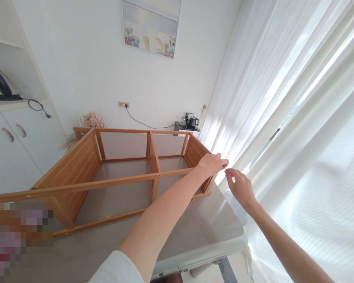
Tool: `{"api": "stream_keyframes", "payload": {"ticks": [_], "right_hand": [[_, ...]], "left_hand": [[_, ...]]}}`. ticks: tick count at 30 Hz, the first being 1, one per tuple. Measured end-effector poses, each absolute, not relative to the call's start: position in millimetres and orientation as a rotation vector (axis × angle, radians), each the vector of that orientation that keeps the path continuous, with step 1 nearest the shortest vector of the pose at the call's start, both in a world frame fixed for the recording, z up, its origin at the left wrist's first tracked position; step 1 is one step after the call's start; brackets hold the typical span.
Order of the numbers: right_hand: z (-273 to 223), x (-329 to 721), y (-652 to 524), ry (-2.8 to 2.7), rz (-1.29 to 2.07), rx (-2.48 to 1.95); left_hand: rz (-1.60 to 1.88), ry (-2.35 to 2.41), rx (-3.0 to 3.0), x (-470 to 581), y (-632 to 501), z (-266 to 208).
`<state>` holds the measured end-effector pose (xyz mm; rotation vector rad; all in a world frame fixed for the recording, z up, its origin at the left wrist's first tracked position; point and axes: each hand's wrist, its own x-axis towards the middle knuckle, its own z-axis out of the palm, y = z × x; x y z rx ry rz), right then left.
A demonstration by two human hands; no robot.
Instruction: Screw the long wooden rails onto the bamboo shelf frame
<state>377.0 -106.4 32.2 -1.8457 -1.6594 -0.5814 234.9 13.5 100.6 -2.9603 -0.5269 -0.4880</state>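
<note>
A brown wooden shelf frame (118, 181) lies on its side on a grey table (206, 228). At the frame's far right end, my left hand (211, 164) is closed over the corner, its fingers curled and partly hidden. Beside it, my right hand (240, 188) pinches a thin dark rod (225, 168) between thumb and fingertips. The rod reaches to the fingertips of my left hand; whether it is a hex key or a screw is too small to tell.
A white curtain (321, 181) hangs close on the right. Behind the table, a small stand (177, 127) carries a black kettle (193, 122). Dried stalks (91, 120) stand by the wall, and a white cabinet (8, 145) is at left. A blurred patch covers the lower left.
</note>
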Motion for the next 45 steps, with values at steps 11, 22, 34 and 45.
{"api": "stream_keyframes", "payload": {"ticks": [11, 22, 34, 45], "right_hand": [[37.8, 381.3, -108.2, -1.876, -1.025, -1.878], [45.0, 364.6, -102.9, -1.274, 0.229, -1.764], [44.7, 357.1, -109.8, -1.188, 0.221, -1.720], [33.6, 375.0, -104.5, -1.663, -0.532, -1.841]], "left_hand": [[-0.487, -0.535, -2.956, 234.3, 12.4, 101.6], [-0.454, -0.551, -2.960, 237.0, 14.4, 99.5], [-0.460, -0.552, -2.962, 235.7, 12.4, 100.8], [-0.465, -0.523, -2.961, 237.0, 15.0, 98.8]]}}
